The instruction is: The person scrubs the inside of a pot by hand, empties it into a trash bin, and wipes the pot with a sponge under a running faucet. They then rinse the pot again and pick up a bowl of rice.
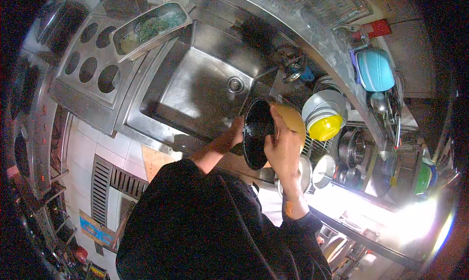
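**Both hands on a dark round dish by the sink**

So you've got the dark dish point(256, 128) up in front of you, tipped nearly on edge at the right-hand end of the sink point(202, 82), its hollow side facing you. Whether it's a pan or a bowl, I can't tell.

Your left hand point(236, 133) is clamped on its left side, fingers mostly hidden round the back. Your right hand point(283, 145) is over the right side, index finger stretched up along it and thumb by the inside. Can't tell if that one is gripping the rim or only pressing on it. Both your sleeves are black.

Just behind your right hand there's a tan rounded thing point(292, 120); can't say whether it touches the dish. Right of that, a yellow bowl point(325, 127) sits against a stack of pale bowls point(317, 103), near a wire rack point(318, 145).

Up to the left, a long metal tray point(159, 41) with something green inside lies at an angle between the sink and a metal panel point(78, 46) with round holes. Over on the far right, a turquoise bowl-shaped thing point(375, 70) sits near some ladles point(380, 103).
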Demonstrator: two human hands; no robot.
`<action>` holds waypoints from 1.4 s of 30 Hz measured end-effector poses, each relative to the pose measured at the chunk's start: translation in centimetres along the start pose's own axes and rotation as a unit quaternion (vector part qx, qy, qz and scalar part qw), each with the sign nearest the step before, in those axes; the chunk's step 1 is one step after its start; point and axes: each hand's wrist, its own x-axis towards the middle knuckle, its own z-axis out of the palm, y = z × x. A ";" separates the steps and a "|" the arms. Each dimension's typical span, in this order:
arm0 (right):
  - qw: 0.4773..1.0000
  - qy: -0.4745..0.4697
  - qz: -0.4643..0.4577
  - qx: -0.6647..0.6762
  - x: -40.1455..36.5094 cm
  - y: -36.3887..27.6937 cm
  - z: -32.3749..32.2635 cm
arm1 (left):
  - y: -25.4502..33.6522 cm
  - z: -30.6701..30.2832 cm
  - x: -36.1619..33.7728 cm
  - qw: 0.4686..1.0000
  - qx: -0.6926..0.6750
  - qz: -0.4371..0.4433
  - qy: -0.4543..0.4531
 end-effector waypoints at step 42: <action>0.987 -0.099 -0.035 -0.121 -0.7 -0.4 1.5 | 5.4 2.7 -1.2 0.954 0.287 0.067 0.053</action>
